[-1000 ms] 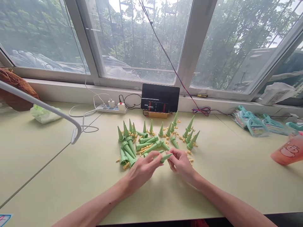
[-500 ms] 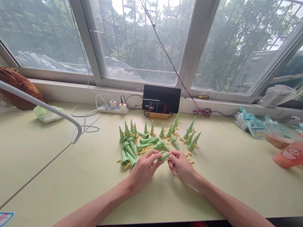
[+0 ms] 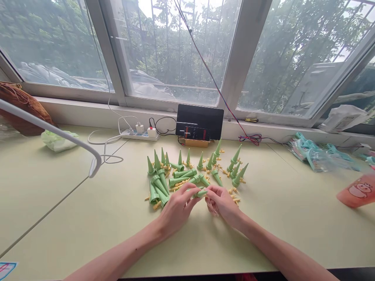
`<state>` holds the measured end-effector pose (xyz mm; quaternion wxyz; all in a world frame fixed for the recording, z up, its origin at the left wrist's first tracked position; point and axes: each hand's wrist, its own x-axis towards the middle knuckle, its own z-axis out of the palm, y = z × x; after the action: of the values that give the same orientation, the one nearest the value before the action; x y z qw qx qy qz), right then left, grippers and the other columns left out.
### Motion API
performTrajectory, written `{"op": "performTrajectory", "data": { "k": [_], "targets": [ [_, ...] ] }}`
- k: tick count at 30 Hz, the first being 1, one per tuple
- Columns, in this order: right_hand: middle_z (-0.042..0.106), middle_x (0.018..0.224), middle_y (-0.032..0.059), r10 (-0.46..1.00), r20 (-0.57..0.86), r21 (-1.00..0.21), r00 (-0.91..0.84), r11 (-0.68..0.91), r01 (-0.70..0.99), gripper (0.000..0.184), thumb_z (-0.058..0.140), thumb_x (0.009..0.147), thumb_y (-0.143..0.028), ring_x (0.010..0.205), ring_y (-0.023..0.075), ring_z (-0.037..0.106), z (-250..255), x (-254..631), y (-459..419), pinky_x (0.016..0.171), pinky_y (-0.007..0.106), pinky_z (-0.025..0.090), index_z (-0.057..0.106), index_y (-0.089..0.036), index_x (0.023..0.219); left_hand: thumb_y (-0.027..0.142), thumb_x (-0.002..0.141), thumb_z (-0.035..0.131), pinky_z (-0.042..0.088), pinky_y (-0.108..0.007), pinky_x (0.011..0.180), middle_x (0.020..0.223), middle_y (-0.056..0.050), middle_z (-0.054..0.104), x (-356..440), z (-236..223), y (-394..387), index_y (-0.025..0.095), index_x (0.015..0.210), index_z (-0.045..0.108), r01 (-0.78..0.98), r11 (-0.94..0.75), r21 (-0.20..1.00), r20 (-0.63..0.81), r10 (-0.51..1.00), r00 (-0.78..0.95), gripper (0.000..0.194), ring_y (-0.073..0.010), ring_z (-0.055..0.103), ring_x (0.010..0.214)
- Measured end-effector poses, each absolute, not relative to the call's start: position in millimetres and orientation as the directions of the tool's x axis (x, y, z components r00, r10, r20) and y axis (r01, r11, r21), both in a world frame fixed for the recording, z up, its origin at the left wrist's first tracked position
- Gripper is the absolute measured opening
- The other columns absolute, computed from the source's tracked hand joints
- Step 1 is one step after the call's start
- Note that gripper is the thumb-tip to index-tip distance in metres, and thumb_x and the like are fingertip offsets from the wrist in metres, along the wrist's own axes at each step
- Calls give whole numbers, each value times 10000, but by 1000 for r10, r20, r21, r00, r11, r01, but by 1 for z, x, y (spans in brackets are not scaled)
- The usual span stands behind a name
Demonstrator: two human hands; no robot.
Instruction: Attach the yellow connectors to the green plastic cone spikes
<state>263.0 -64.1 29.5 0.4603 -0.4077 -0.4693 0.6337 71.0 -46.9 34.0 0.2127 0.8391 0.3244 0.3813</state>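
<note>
A green plastic watering spike (image 3: 200, 193) is held between the thumb and fingers of my left hand (image 3: 180, 205), just above the table. My right hand (image 3: 221, 201) is closed in a pinch against the right end of that spike; whatever sits between its fingertips is hidden. Beyond both hands, more green spikes (image 3: 159, 182) lie in a heap on the left. Several others stand upright, points up, like the spike (image 3: 240, 174) on the right. Small yellow valves (image 3: 233, 190) lie beside my right hand and among the spikes.
A tablet (image 3: 202, 113) with a phone (image 3: 197, 134) before it leans at the window sill. A power strip (image 3: 140, 135) with white cables lies left of it. A white curved bar (image 3: 52, 127) crosses the left side. At right are a pink cup (image 3: 359, 191) and bagged turquoise items (image 3: 312, 152).
The spike in my left hand has turned, its tip now lower and against my right fingers. Another person's hand near the pink cup has left the view.
</note>
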Motion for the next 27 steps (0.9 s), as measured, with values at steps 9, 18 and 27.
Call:
{"op": "performTrajectory", "data": {
  "k": [9,18,27],
  "targets": [
    [511,495,-84,974,-42,-985,-223,-78,-157,306,689,880,-436,349,58,398,31,262,-67,392,200,318,563,-182,764,237,1019,481,485,-227,612,1037,-51,640,71,33,-46,217,1044,671,379,-674,634,478,727,492,193,-117,591,737],
    [481,467,-88,975,1,-995,-222,-22,-102,317,683,875,-451,353,68,369,31,261,-68,406,215,332,547,-195,747,193,983,530,439,-202,572,917,-27,634,71,37,-47,208,936,684,331,-632,701,426,743,516,162,-121,577,746],
    [471,471,-86,972,27,-998,-233,15,-53,343,671,888,-480,369,70,371,26,262,-69,411,216,324,534,-199,748,233,939,608,444,-192,549,829,-19,598,71,39,-46,190,836,688,265,-535,803,367,793,487,138,-108,521,688]
  ]
}}
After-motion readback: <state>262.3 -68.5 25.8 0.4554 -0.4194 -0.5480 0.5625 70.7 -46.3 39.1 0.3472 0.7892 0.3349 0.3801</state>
